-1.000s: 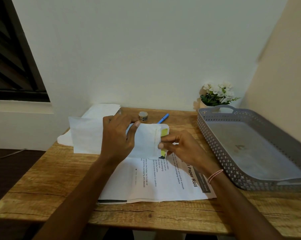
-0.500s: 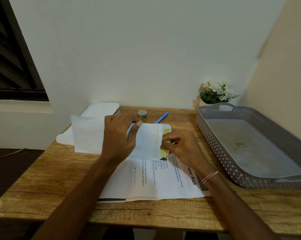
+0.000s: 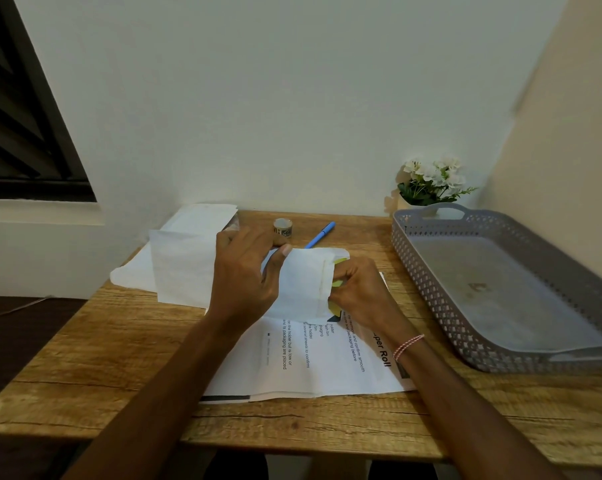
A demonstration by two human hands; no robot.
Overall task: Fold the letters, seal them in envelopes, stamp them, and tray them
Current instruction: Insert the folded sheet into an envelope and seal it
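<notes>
Fingers of the left hand and right hand pinch the envelope above printed sheets, tray alongside.

table: grained matt wood | tray: perforated grey plastic | envelope: matt white paper

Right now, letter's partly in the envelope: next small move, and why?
Probably the right hand pushes the letter fully in: its yellow edge sticks out of the envelope mouth, while the left hand grips the envelope. Sealing likely waits on that.
</notes>
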